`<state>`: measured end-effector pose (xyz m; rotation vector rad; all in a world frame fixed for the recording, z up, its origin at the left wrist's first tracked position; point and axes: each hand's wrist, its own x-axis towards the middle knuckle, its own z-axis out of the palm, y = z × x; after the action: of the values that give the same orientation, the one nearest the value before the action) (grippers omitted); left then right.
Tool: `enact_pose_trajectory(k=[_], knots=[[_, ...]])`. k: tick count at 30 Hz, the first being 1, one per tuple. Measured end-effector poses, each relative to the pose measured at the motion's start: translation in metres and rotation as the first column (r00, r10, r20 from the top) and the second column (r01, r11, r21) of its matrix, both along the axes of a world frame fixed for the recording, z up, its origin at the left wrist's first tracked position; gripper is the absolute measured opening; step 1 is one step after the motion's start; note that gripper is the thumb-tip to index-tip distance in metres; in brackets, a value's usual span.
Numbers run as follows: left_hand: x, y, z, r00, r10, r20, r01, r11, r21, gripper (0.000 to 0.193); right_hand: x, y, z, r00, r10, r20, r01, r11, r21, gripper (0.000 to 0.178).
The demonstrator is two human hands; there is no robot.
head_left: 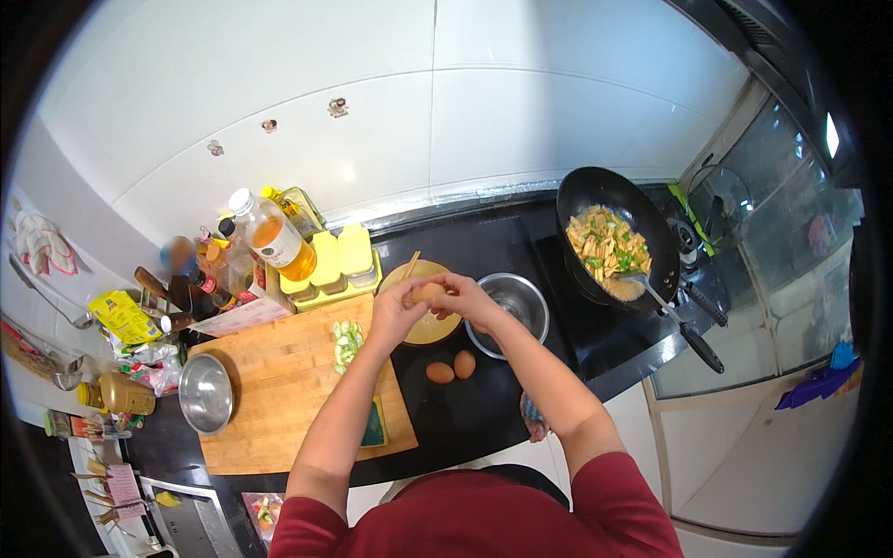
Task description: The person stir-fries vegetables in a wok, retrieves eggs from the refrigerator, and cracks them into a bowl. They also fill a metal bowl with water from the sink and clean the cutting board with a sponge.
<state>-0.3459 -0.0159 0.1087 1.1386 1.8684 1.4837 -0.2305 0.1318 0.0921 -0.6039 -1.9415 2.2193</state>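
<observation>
Above a yellow bowl point(430, 332), my left hand point(395, 311) and my right hand point(468, 301) are both closed around a brown egg point(429, 293). Fingers cover much of the shell, so whether it is cracked does not show. A pair of chopsticks point(412, 265) leans on the bowl's far rim. Two more brown eggs, one point(439, 373) beside the other point(463, 364), lie on the black counter just in front of the bowl. Right of it, partly behind my right wrist, stands a steel bowl point(533, 314).
A wooden cutting board point(279, 400) with chopped green pieces point(348, 344) and another steel bowl point(206, 394) lies left. Behind it stand an oil bottle point(279, 244) and yellow-lidded seasoning boxes point(356, 249). A black wok point(581, 195) with food and a spatula point(672, 312) is at right.
</observation>
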Motion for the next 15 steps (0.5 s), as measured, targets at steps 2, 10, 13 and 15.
enact_pose_trajectory(k=[2,10,13,15], knots=[[-0.003,0.001,-0.001,0.999,0.042,0.022,-0.042,0.999,-0.012,0.038,-0.005,0.0,0.01,1.0,0.014,0.01,-0.015,1.0,0.023,0.041],[-0.014,0.008,-0.024,0.991,0.039,0.126,-0.047,0.997,0.063,0.035,-0.013,0.004,0.012,1.0,0.018,0.012,-0.021,0.914,0.404,0.038],[-0.015,0.009,-0.031,0.989,0.066,0.131,-0.076,0.995,0.071,0.034,-0.015,0.001,0.014,1.0,-0.013,-0.029,0.026,0.857,0.515,0.04],[-0.014,0.01,-0.035,0.991,0.087,0.104,-0.097,0.99,0.099,0.031,-0.017,0.006,0.004,0.999,0.001,-0.035,0.017,0.86,0.509,0.044]])
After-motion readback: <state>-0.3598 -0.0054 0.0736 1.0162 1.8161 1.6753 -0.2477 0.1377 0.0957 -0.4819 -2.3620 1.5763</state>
